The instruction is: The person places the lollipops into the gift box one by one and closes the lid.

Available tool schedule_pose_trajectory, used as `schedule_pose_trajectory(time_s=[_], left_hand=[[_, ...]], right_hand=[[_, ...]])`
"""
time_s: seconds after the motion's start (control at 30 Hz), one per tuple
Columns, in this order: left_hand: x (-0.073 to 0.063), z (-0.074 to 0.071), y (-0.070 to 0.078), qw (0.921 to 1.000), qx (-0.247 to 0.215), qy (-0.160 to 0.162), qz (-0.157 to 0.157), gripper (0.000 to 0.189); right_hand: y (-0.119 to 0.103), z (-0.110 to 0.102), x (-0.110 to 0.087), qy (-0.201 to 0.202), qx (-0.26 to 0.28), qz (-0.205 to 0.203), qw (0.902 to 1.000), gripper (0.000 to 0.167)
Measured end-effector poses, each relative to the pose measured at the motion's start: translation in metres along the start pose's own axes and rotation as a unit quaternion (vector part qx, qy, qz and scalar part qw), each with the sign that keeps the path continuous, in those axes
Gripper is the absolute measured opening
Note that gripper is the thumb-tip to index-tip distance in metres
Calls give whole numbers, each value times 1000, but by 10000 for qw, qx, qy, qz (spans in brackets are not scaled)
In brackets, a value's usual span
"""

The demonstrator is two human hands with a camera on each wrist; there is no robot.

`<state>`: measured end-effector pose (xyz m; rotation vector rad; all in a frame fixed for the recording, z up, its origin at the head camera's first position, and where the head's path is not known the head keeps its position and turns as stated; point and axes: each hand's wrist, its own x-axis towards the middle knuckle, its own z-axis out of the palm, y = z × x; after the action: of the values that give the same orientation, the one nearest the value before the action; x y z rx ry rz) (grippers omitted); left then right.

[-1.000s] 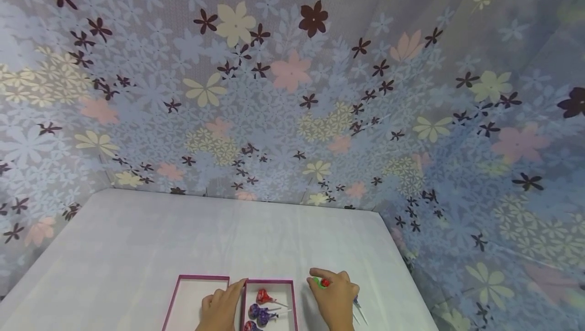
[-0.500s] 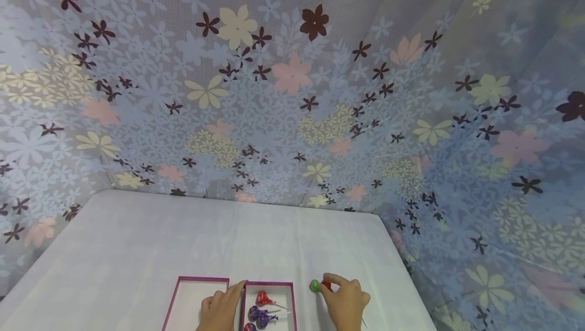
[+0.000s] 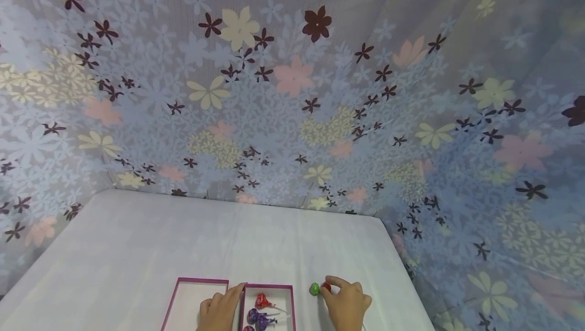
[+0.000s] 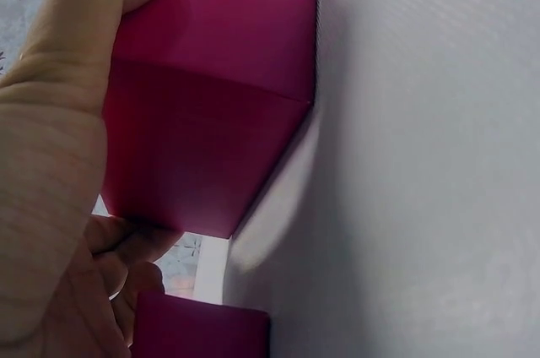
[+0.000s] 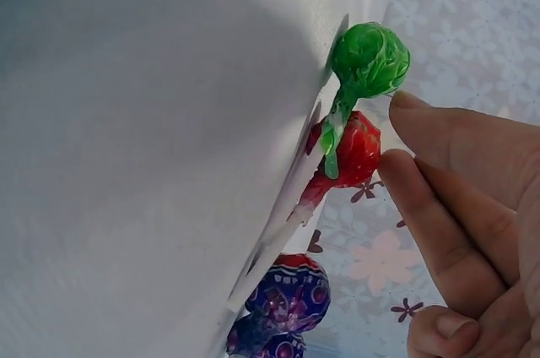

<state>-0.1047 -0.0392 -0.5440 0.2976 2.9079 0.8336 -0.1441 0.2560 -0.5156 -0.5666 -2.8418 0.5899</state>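
My left hand [image 3: 220,309] grips the edge of a white-lined box with pink walls [image 3: 267,286]. In the left wrist view, the thumb presses its pink outer side [image 4: 211,29] and the fingers bend behind it. A red lollipop [image 3: 262,300] and several purple ones [image 3: 264,321] lie inside. My right hand [image 3: 346,304] is over another red lollipop [image 5: 359,151] on the table, its parted thumb and fingertip right at the top of the wrapped head. Beside that lies a green lollipop [image 5: 371,61]. Blue-purple lollipops [image 5: 291,295] sit further along, hidden by my hand in the head view.
A second pink-edged box [image 3: 196,298], white inside, stands left of my left hand. The white table [image 3: 219,234] reaches back to a flowered cloth [image 3: 256,92] that hangs behind it and along the right side.
My right hand has shifted right, from over the green and red lollipops to the red one, leaving the green lollipop on the table in plain sight. My left hand stays at the box edge.
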Motion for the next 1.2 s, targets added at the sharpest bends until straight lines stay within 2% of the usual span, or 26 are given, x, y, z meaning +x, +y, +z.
schedule_pose_trajectory(time_s=[0.13,0.37,0.6,0.8,0.93,1.07,1.2], left_hand=[[1,-2,0,9999,-19,-16,121,117],[2,-1,-1,10000,-64,6,73,117],[1,-1,0,9999,4,66,128,114],[-1,-1,0,9998,118,120,134,115],[-1,-1,-1,9999,107,46,86,116],[0,0,-2,9999,99,-2,65,114],[0,1,-2,9999,107,-7,56,114]], right_hand=[[-1,-2,2,80,-19,29,10000,28],[-3,1,3,16,18,-185,9998,26],[-4,6,0,-37,109,-225,9997,24],[-6,10,-5,224,155,-597,9978,24],[-8,12,-7,217,228,-761,9966,24],[-8,13,-8,194,234,-798,9964,24],[-8,15,-8,155,151,-660,9976,25]])
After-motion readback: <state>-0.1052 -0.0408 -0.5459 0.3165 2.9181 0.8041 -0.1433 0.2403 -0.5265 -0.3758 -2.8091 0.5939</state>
